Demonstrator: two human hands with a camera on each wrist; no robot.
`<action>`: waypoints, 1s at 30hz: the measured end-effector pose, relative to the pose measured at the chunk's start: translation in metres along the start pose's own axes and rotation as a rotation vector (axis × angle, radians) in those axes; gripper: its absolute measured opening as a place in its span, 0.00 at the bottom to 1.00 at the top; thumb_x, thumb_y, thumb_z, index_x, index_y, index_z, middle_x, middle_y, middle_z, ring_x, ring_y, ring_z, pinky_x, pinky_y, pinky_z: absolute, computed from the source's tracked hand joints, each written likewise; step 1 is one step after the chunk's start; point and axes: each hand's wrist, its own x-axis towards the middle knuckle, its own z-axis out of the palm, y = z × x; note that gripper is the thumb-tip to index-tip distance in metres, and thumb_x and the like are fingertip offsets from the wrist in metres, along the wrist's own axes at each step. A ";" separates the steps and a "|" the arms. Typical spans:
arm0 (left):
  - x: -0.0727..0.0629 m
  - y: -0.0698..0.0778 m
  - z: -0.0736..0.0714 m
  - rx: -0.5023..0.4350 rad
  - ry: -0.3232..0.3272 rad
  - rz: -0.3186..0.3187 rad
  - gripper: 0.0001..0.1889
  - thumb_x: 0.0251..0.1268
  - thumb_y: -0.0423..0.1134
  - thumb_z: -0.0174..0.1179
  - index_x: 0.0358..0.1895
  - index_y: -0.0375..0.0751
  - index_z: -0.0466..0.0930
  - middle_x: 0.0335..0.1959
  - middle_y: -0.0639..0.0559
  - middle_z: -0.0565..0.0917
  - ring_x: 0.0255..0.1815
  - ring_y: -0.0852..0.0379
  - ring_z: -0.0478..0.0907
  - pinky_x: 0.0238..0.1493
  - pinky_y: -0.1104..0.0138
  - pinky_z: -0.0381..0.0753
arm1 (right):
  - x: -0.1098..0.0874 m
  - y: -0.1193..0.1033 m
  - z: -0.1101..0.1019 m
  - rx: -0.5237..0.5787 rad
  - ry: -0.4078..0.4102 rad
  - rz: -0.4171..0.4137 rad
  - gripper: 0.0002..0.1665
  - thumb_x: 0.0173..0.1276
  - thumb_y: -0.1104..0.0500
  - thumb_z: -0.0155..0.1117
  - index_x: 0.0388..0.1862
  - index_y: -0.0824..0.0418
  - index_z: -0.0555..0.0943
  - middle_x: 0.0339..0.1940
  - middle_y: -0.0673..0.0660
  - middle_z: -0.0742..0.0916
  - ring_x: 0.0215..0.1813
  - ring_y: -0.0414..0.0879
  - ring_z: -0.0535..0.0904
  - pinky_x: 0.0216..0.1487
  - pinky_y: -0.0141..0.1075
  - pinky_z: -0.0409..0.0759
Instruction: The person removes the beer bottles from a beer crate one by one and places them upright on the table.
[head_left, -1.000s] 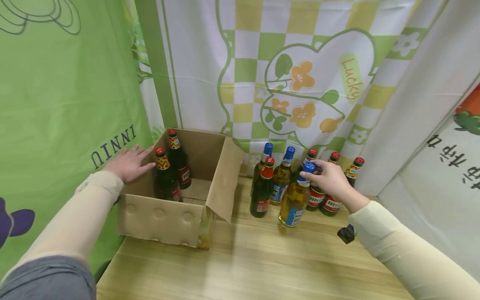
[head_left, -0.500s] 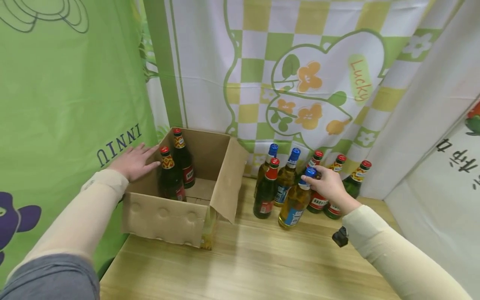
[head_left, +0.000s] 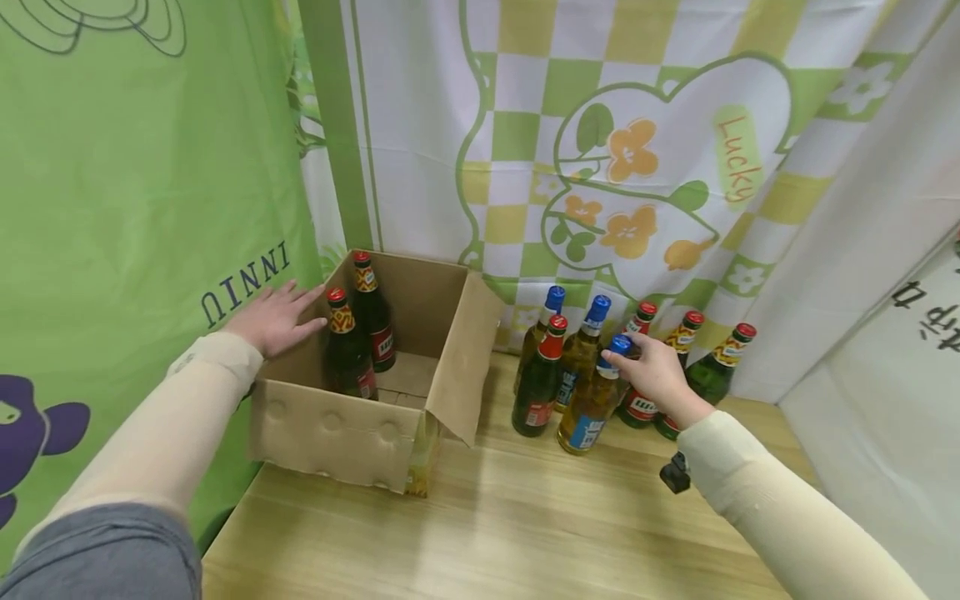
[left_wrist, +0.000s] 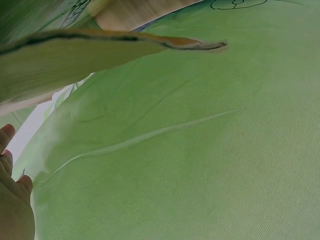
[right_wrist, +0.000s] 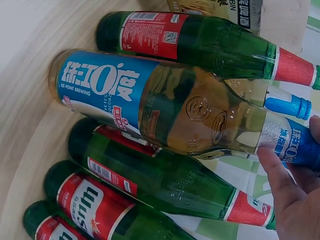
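Note:
My right hand (head_left: 658, 367) pinches the neck of a clear beer bottle (head_left: 588, 417) with a blue cap and blue label. In the right wrist view, thumb and fingers close around the silver-and-blue neck foil of this beer bottle (right_wrist: 175, 100). Fingers spread, my left hand (head_left: 273, 321) lies along the left rim of an open cardboard box (head_left: 330, 433). Two green beer bottles with red caps, one in front (head_left: 351, 358) and one behind (head_left: 378, 321), stand inside the box's left side. Only a few fingers of my left hand (left_wrist: 15, 200) show in the left wrist view.
Close around the held bottle stand a red-necked green bottle (head_left: 536, 392), two blue-capped bottles, one of them nearer (head_left: 581, 354), and several red-capped green bottles, the rightmost (head_left: 712, 375). A box flap (head_left: 465, 358) juts toward them. Printed curtains (head_left: 420, 125) hang behind the wooden table (head_left: 510, 533).
The head view has shifted slightly. My right hand and the blue-capped bottle it grips have moved a little left relative to the other bottles. My left hand stays on the box rim.

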 end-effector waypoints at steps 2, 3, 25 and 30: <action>0.001 0.001 -0.002 0.001 0.000 0.001 0.40 0.83 0.61 0.39 0.82 0.32 0.50 0.77 0.26 0.60 0.79 0.24 0.47 0.77 0.34 0.41 | 0.002 -0.001 0.001 0.005 0.004 -0.004 0.44 0.79 0.48 0.62 0.79 0.75 0.60 0.44 0.67 0.90 0.46 0.61 0.88 0.40 0.48 0.87; 0.001 0.002 -0.003 0.004 -0.002 0.001 0.40 0.83 0.60 0.39 0.82 0.32 0.50 0.77 0.26 0.60 0.79 0.24 0.47 0.77 0.34 0.41 | 0.003 -0.001 0.001 0.006 0.007 -0.005 0.43 0.79 0.48 0.62 0.78 0.74 0.61 0.45 0.68 0.89 0.46 0.61 0.88 0.39 0.47 0.87; 0.001 0.004 -0.008 0.012 -0.008 -0.008 0.40 0.83 0.60 0.39 0.82 0.32 0.50 0.77 0.26 0.59 0.79 0.24 0.48 0.77 0.34 0.43 | 0.016 -0.007 0.007 0.001 0.025 -0.032 0.37 0.79 0.49 0.62 0.75 0.71 0.68 0.50 0.70 0.88 0.48 0.62 0.88 0.41 0.48 0.87; 0.001 0.005 -0.005 0.004 -0.018 -0.006 0.40 0.83 0.60 0.39 0.82 0.32 0.49 0.78 0.26 0.59 0.79 0.24 0.47 0.77 0.34 0.43 | 0.015 -0.003 0.009 0.016 0.028 -0.026 0.35 0.79 0.49 0.62 0.75 0.70 0.69 0.53 0.72 0.87 0.48 0.62 0.88 0.44 0.49 0.87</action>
